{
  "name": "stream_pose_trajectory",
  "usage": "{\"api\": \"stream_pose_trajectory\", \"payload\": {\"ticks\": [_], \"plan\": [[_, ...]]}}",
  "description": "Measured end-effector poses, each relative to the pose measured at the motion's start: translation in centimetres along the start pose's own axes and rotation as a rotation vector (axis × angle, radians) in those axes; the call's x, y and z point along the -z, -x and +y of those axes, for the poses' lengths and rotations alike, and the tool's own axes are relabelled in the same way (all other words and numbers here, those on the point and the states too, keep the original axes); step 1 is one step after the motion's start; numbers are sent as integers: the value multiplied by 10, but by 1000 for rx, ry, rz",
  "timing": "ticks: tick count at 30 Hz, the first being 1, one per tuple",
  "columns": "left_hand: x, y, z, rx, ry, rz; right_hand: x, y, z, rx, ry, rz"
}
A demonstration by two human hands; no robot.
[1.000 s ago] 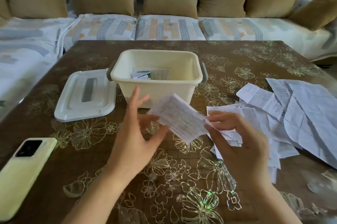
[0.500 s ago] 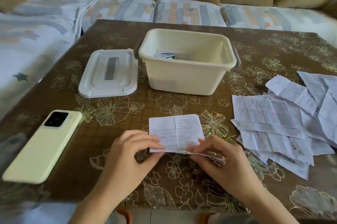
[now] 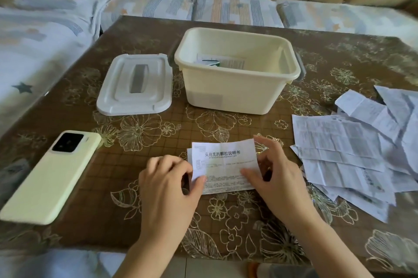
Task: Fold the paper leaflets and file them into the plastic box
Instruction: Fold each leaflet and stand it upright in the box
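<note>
Leaflet lies on the table, its ends pinched by left hand and right hand.

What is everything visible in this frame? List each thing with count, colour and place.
Plastic box: one, cream, lid off, centre of table, a few folded papers inside.
Lid: one, white with grey handle, flat on the table left of the box.
Phone: one, pale yellow-green, camera side up, near left of table.
Leaflet: one, white, printed, on the table between the hands.
Loose leaflets: a pile, white, right side; count unclear.
Table: one, brown floral cover.
Sofa: tan cushions, patterned cover, behind and to the left of the table.
Left hand: pinching leaflet's left edge.
Right hand: on leaflet's right edge.
</note>
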State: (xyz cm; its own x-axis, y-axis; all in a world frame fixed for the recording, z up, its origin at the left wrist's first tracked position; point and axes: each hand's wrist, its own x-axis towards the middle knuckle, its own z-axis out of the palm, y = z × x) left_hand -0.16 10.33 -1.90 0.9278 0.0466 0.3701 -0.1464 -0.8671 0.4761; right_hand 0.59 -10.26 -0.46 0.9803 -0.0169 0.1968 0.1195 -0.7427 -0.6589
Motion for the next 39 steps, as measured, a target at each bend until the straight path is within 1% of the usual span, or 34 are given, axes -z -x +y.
{"api": "stream_pose_trajectory", "payload": {"ticks": [4, 6, 8, 11, 13, 15, 17, 19, 21, 24, 27, 29, 31, 34, 37, 39], "plan": [[-2, 2, 2, 55, 43, -9, -1, -2, 1, -10, 49, -8], [3, -2, 4, 36, 58, -21, 0, -2, 1, 9, 87, -1], [10, -9, 7, -55, -3, -67, 0, -2, 0, 25, 130, 1], [11, -18, 9, -274, -92, -176, -1, -3, 1, 74, 205, 36], [9, -19, 7, -388, -70, -215, -1, -3, 1, 168, 247, 55], [7, -19, 3, -440, -35, -255, -1, -1, 2, 276, 259, 30], [7, -19, -1, -449, 5, -272, 0, 2, 5, 350, 213, -38], [10, -18, -3, -439, 35, -297, 1, 5, 9, 386, 161, -113], [12, -17, -2, -434, 30, -326, 4, 6, 14, 408, 135, -146], [13, -15, 0, -452, 25, -311, 6, 4, 16, 478, 202, -118], [13, -17, 1, -479, 9, -266, 4, 3, 17, 598, 265, -54], [10, -17, 0, -497, -5, -235, 3, 3, 17, 639, 291, -26], [7, -18, -1, -516, 1, -185, 4, 2, 15, 629, 301, 2], [5, -17, -2, -509, 68, -117, 4, 1, 9, 550, 274, 16], [10, -12, 0, -455, 134, -153, 8, 6, 6, 505, 251, 37], [13, -6, 3, -383, 204, -196, 11, 13, 4, 478, 219, 65]]}}
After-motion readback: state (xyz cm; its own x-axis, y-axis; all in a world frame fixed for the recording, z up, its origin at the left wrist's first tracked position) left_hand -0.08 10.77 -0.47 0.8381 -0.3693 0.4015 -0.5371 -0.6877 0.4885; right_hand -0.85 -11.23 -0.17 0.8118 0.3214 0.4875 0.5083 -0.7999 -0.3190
